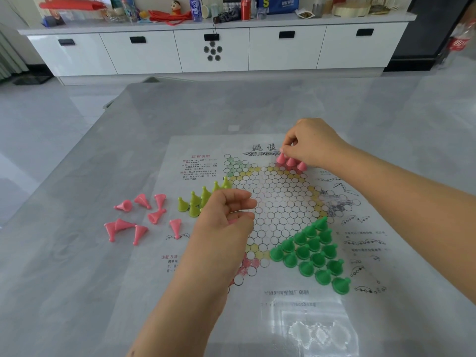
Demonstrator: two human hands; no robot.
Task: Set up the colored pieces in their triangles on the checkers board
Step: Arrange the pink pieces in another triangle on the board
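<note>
- The right hand [313, 145] reached to the far triangle of the printed paper checkers board [280, 202] and pinched the tip of a pink cone-shaped plastic piece [281, 158] between thumb and fingertips, apparently seating it on a circle beside two pink pieces [296, 163] already upright there.
- The left hand [226, 215] hovered over the board's left side with fingers loosely curled; a trace of pink showed under them, so it probably held spare pieces ready to hand over, though I could not tell for certain.
- The dark green plastic cones [311, 251] filled their triangle at the near right, standing upright and close-packed, so that colour looked finished.
- The yellow-green plastic cones [198, 200] stood in a row at the left point, partly hidden behind the left hand.
- The loose pink cones [139, 220] lay tipped over on the grey marbled tabletop [64, 279], left of the board, waiting their turn.
- The left forearm crossed the near red triangle and would likely block it.
</note>
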